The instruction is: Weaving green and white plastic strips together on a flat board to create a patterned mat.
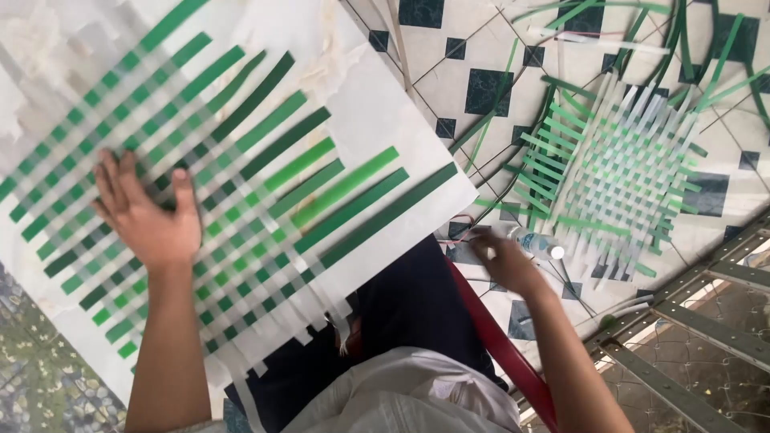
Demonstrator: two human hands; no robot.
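The left hand was laid flat, fingers spread, on the green-and-white woven mat covering the white tabletop; the right hand was closed around a plastic bottle above the tiled floor

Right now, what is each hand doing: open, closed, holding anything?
Left hand: open, fingers spread, pressed flat on the green-and-white woven strip mat.
Right hand: reaching to the clear plastic bottle on the floor; grip cannot be told.
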